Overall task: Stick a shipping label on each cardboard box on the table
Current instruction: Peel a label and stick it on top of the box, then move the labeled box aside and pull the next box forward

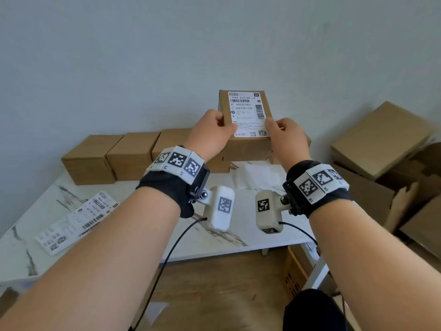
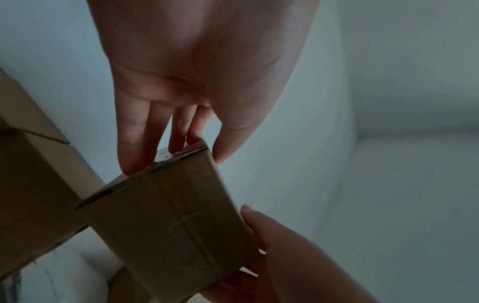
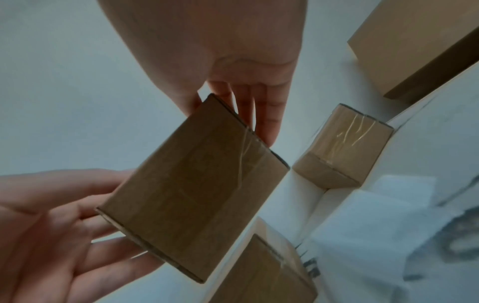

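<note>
I hold a small cardboard box [image 1: 247, 146] in the air above the back of the table. Its top faces me and carries a white shipping label [image 1: 248, 113]. My left hand [image 1: 220, 126] pinches the box's left side, thumb on top near the label's edge and fingers underneath. My right hand [image 1: 273, 127] pinches the right side the same way. The left wrist view shows the box's taped underside [image 2: 168, 221] with my left hand [image 2: 178, 157] at its edge. In the right wrist view my right hand [image 3: 230, 123] clamps the box [image 3: 191, 188] at its far corner.
A row of plain cardboard boxes [image 1: 112, 157] lines the back of the marble table [image 1: 214, 237]. Loose label sheets [image 1: 76, 220] lie at the left and white backing paper [image 1: 257, 175] in the middle. Large cartons [image 1: 381, 139] are stacked beyond the table's right edge.
</note>
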`<state>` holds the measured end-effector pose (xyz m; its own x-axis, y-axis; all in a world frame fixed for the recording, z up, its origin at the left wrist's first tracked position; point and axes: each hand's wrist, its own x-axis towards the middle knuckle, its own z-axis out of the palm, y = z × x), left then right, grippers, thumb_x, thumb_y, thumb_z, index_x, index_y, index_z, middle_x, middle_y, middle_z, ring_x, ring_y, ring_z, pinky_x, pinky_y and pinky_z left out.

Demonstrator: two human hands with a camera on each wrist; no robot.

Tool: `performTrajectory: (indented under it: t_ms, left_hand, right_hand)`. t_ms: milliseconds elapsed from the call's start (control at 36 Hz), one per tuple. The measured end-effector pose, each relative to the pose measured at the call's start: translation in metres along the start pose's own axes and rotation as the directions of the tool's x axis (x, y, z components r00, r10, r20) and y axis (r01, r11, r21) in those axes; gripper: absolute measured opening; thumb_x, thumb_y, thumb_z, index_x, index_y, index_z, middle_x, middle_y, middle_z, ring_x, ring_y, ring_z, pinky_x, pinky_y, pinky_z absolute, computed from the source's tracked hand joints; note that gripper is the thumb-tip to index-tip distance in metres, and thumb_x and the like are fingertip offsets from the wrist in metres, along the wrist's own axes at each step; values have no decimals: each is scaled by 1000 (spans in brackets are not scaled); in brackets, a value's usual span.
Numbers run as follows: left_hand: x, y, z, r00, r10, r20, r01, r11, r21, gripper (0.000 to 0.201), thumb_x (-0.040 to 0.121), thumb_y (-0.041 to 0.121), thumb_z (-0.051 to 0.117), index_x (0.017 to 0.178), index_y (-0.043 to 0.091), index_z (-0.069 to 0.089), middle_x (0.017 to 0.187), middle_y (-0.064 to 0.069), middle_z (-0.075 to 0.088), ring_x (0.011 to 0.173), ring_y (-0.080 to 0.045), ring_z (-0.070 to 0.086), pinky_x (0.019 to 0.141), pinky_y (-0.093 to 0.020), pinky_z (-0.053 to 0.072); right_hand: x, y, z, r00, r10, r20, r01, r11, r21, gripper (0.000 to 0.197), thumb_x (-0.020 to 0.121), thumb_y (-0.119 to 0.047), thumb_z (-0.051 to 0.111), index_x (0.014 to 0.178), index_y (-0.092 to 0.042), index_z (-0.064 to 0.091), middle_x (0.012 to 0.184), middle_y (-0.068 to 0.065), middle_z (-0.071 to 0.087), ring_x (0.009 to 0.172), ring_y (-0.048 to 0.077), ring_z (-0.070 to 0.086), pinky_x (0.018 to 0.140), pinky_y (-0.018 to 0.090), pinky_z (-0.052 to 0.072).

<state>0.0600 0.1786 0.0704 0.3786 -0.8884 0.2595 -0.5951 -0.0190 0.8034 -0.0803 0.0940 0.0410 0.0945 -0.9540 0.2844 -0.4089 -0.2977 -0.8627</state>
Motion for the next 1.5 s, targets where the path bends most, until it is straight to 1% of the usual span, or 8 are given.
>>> performTrajectory:
  t_ms: [222,361,444,639,750,944,1194,1500]
  left_hand:
    - [57,-1,32,998,33,47,-37,997,73,33,96,28,52,128,19,55,119,1,65,100,-15,62,82,-26,48]
    - [80,-13,49,998,24,65,-38,973,227,33,97,30,51,124,15,60,121,0,65,100,-17,62,76,-24,44]
    - [90,-20,58,998,26,52,-40,953,301,33,96,31,52,124,15,59,123,0,65,104,-18,63,73,-23,42]
    - [109,-42,77,999,-31,45,7,892,452,33,96,35,49,121,14,54,113,-3,65,102,-23,61,84,-32,46]
    - [115,-54,85,996,-46,79,-1,856,518,14,96,35,47,89,25,52,100,-3,63,99,-23,61,90,-36,48]
    - [124,-71,95,995,2,96,-65,746,662,34,98,40,37,121,27,58,119,2,63,119,-22,48,104,-45,28]
    - [118,-66,84,997,-10,71,-33,812,582,36,100,27,37,133,24,49,129,-3,59,122,-26,49,109,-47,30]
    - [99,-83,26,984,-142,-112,181,783,595,35,98,17,42,129,6,52,131,-14,56,117,-31,54,89,-34,42]
  right_hand:
    - [53,21,-3,999,-36,-10,34,992,-119,29,99,-30,40,85,-12,59,75,0,57,59,10,46,51,24,34]
    - [74,38,5,999,-34,-18,31,986,-166,28,99,-28,43,115,-15,61,108,1,65,86,14,53,70,24,38]
    - [85,48,10,1000,-15,-21,10,976,-217,28,98,-30,44,119,-19,59,111,-3,64,91,12,51,63,19,31]
    - [99,65,26,1000,3,11,0,962,-274,28,92,-34,48,107,-19,66,112,5,64,114,29,52,96,45,46]
    - [102,73,32,1000,7,25,2,945,-327,30,92,-33,48,109,-17,68,122,11,57,116,33,50,100,46,42]
    - [104,85,40,999,-22,29,33,875,-483,32,92,-35,43,80,-15,66,111,12,64,112,32,51,100,42,39]
    - [102,84,40,996,-68,60,89,872,-482,34,96,-28,44,115,-9,64,142,16,45,136,32,32,114,43,24]
    - [65,26,58,970,-128,206,162,974,-160,35,98,-18,47,131,-15,56,127,4,61,113,19,58,91,27,43]
